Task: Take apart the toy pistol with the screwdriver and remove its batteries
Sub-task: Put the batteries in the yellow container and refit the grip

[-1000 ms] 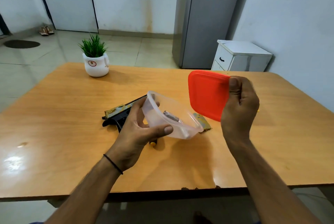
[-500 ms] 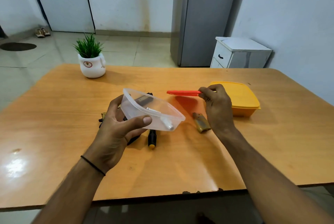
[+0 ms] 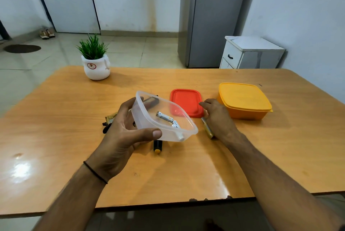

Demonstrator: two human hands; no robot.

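Note:
My left hand (image 3: 121, 133) grips a clear plastic container (image 3: 147, 117), tilted above the table, with batteries (image 3: 164, 116) lying inside it. The black and gold toy pistol (image 3: 112, 118) lies on the table behind that hand, mostly hidden. A screwdriver's black handle with a yellow end (image 3: 157, 145) pokes out from under the container. My right hand (image 3: 217, 117) rests with loose fingers beside the red lid (image 3: 185, 102), which lies flat on the table. A small gold pistol part (image 3: 207, 128) lies under that hand's edge.
A closed yellow box (image 3: 242, 100) stands right of the red lid. A potted plant in a white pot (image 3: 96, 62) sits at the table's far left. Beyond the table stand a grey fridge (image 3: 214, 16) and a white drawer unit (image 3: 250, 53).
My right hand carried the red lid down from an upright hold, laid it flat on the table and let go. My left hand kept the container, tilting it slightly.

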